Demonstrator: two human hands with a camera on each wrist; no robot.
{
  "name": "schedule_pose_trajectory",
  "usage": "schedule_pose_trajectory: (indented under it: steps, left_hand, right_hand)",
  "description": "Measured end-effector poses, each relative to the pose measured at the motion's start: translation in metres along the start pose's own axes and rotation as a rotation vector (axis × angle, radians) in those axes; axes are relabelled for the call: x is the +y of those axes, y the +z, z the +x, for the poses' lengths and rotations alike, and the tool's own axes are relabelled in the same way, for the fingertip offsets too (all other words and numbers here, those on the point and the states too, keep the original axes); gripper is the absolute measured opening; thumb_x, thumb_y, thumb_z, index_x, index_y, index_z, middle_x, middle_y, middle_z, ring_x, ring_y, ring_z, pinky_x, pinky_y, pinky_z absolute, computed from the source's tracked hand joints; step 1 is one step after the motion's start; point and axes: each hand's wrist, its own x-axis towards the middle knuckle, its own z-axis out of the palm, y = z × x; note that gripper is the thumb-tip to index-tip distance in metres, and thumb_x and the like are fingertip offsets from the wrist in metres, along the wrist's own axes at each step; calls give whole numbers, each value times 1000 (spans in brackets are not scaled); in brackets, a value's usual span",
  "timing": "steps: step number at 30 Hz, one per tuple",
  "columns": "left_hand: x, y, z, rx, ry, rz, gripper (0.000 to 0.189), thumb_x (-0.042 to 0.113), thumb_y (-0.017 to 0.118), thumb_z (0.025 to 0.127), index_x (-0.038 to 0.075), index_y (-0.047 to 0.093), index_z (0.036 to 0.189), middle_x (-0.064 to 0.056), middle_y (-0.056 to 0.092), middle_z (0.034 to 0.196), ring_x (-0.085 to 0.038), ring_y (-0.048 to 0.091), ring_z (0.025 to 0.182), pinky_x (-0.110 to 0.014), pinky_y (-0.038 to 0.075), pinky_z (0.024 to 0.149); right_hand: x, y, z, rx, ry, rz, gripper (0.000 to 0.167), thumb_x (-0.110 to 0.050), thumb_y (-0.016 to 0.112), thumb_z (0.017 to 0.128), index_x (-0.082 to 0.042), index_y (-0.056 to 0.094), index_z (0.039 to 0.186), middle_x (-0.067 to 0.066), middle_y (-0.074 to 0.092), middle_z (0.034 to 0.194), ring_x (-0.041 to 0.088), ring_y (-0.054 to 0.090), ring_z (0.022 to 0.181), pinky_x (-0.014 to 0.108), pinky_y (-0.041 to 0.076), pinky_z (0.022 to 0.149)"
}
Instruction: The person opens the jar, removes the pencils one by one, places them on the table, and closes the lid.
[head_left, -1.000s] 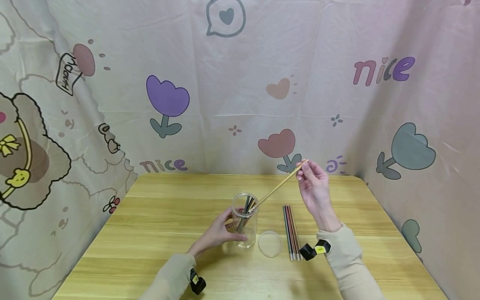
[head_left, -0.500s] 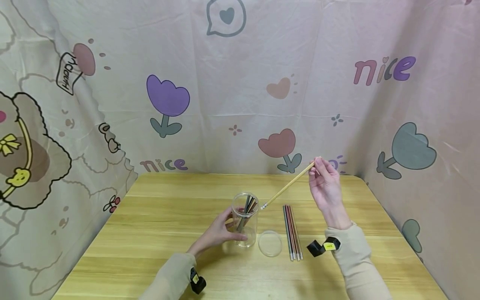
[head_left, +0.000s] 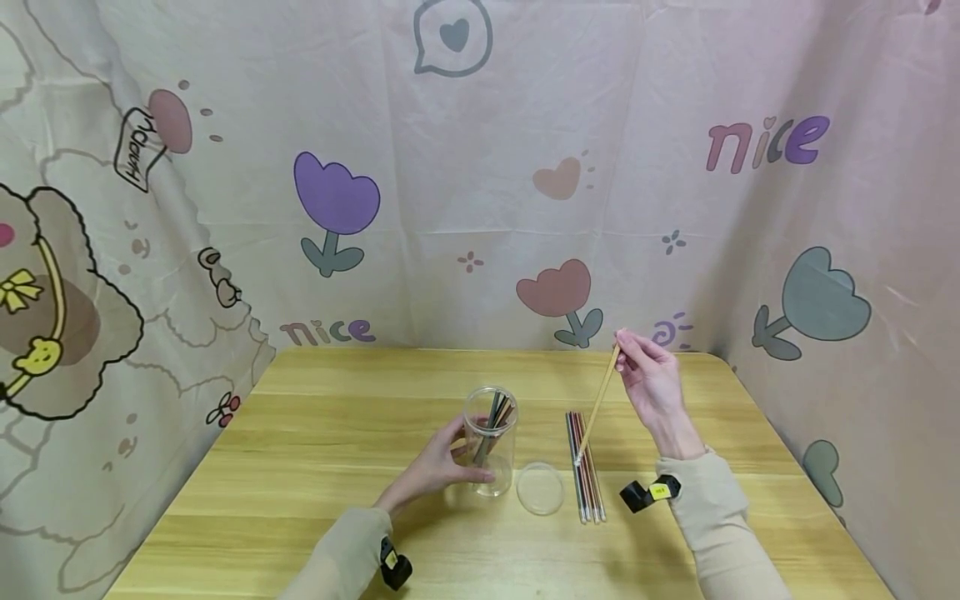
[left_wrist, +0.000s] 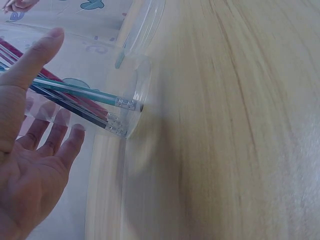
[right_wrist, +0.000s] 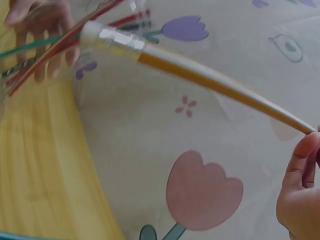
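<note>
Just right of the frame's centre, the right hand (head_left: pixel 654 387) pinched the yellow pencil (head_left: pixel 598 404), probably light, stiff and best held near its upper end, while the left hand (head_left: pixel 435 465) gripped the clear jar (head_left: pixel 507 458).

The person shows two hands, one left hand (head_left: pixel 438 458) and one right hand (head_left: pixel 656 387), and two black wrist devices (head_left: pixel 647 493). There is one table (head_left: pixel 300 467), one clear jar (head_left: pixel 506 477) and one round lid (head_left: pixel 540 489). One yellow pencil (head_left: pixel 600 400) is held; at least four tabletop pencils (head_left: pixel 589 492) lie in one row, and at least three jarred pencils (head_left: pixel 496 412) show, their exact number unclear. The backdrop (head_left: pixel 450 167) has two "nice" prints (head_left: pixel 768 143).
</note>
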Motion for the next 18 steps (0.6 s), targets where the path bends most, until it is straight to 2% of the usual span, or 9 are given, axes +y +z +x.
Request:
schedule_pose_trajectory:
  steps: [5, 10, 18]
  left_hand:
    - [0, 0, 0, 3, -15, -15, 83, 14, 89, 74, 14, 46, 145, -10, 50, 149, -37, 50, 135, -53, 44, 117]
    - [1, 0, 0, 2, -9, -22, 83, 15, 89, 75, 14, 46, 146, -11, 50, 149, -37, 50, 134, -55, 44, 117]
    - [0, 0, 0, -2, -20, -34, 83, 14, 89, 75, 15, 46, 145, -10, 49, 150, -35, 48, 135, -54, 42, 119]
  right_hand:
    - [5, -11, 1, -68, -2, -79, 28, 9, 54, 97, -5, 78, 96, 6, 78, 94, 10, 65, 71, 15, 57, 61]
    - [11, -22, 4, -95, 16, -172, 28, 10, 55, 96, -5, 78, 98, 4, 79, 94, 9, 67, 76, 16, 56, 63]
    - [19, -39, 7, -80, 88, -327, 24, 6, 62, 95, -11, 79, 97, -1, 79, 95, 7, 64, 75, 15, 55, 64]
